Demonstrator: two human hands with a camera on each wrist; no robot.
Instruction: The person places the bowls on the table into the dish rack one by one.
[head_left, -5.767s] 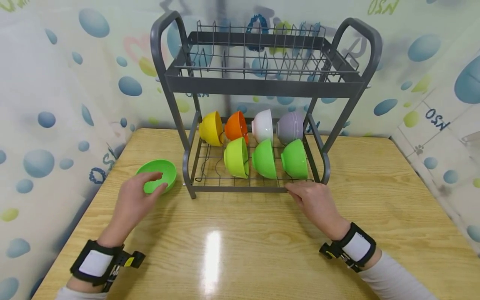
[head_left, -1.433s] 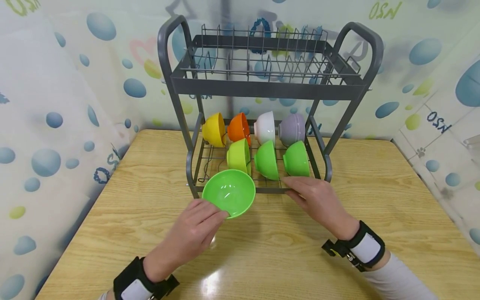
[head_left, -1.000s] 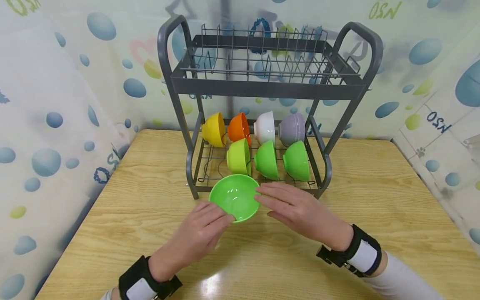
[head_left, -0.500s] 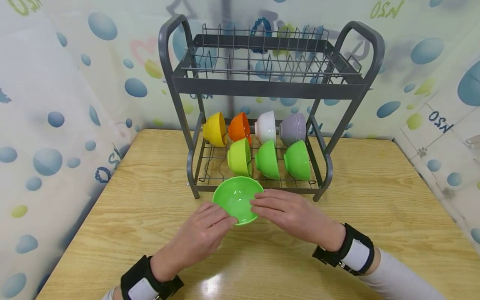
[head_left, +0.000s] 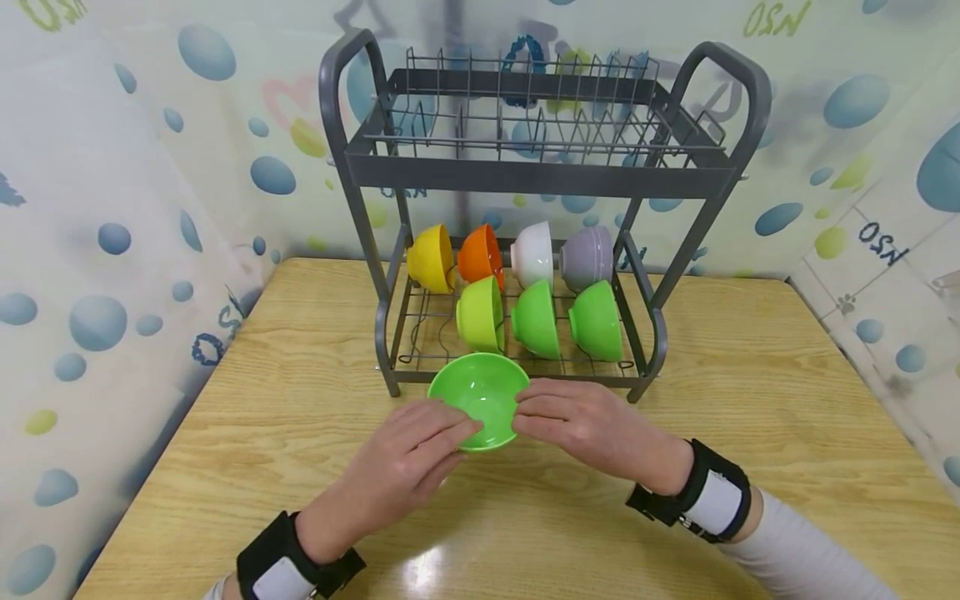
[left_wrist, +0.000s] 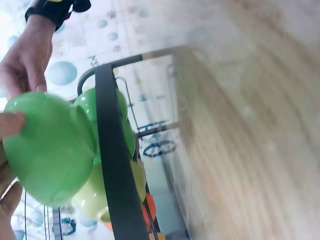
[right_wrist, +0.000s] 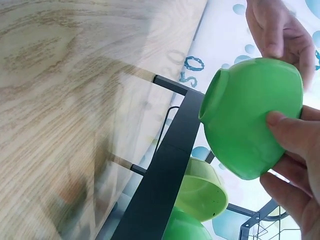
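Note:
A green bowl (head_left: 487, 396) is held in front of the rack's lower tier, its inside facing up toward the head camera. My left hand (head_left: 408, 454) holds its near-left rim, fingers over the inside and thumb (left_wrist: 10, 124) against the outer wall. My right hand (head_left: 581, 429) pinches the right rim; in the right wrist view its thumb (right_wrist: 290, 132) presses the outer wall and the other fingers curl behind the rim. Behind it, a yellow-green bowl (head_left: 478, 315) and two green bowls, one in the middle (head_left: 534, 321) and one at right (head_left: 595, 322), stand on edge in the front row.
The two-tier grey dish rack (head_left: 540, 177) stands on the wooden table (head_left: 757, 400) near the patterned back wall. Its back row bears a yellow bowl (head_left: 430, 258), an orange bowl (head_left: 480, 254), a white bowl (head_left: 532, 254) and a purple bowl (head_left: 587, 258). Wire slots form the upper tier.
The left hand took the green bowl from the table left of the rack and brought it right. The right hand left the rack's front bar and took the bowl's right rim.

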